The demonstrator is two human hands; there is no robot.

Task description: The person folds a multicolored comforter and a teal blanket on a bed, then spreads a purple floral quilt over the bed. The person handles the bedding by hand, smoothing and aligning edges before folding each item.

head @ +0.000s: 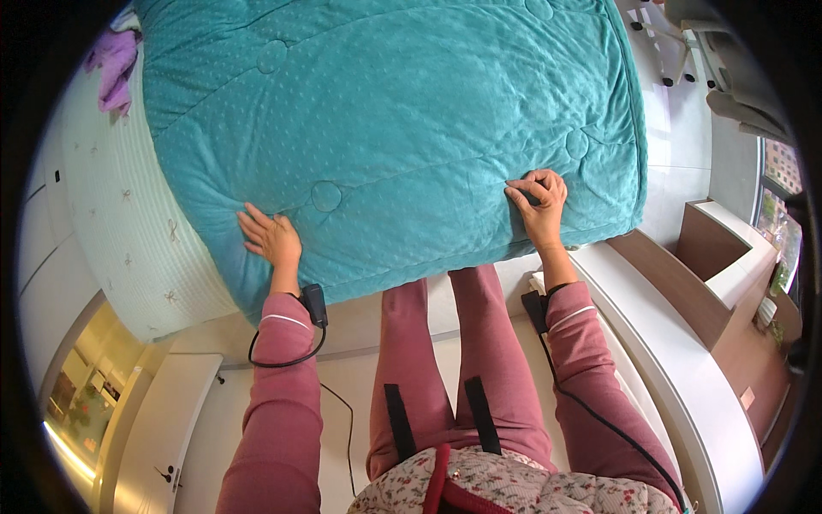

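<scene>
A quilted teal blanket (411,128) with stitched round tufts lies spread over a bed in front of me. My left hand (273,239) rests on the blanket near its left edge, fingers spread, holding nothing. Toward the blanket's right side is my right hand (541,202), its thumb and fingertips brought close together at the surface; whether a bit of fabric is pinched between them cannot be told. Pale green bedding (144,244) with small bow patterns shows beyond the left edge. Each wrist bears a black device with a cable.
A purple cloth (114,67) lies at the upper left. White and brown furniture (674,276) stands to the right, with a wheeled chair base (684,54) on the floor at the upper right. A white door (164,424) is at the lower left. A thin cable (350,424) hangs beside my legs.
</scene>
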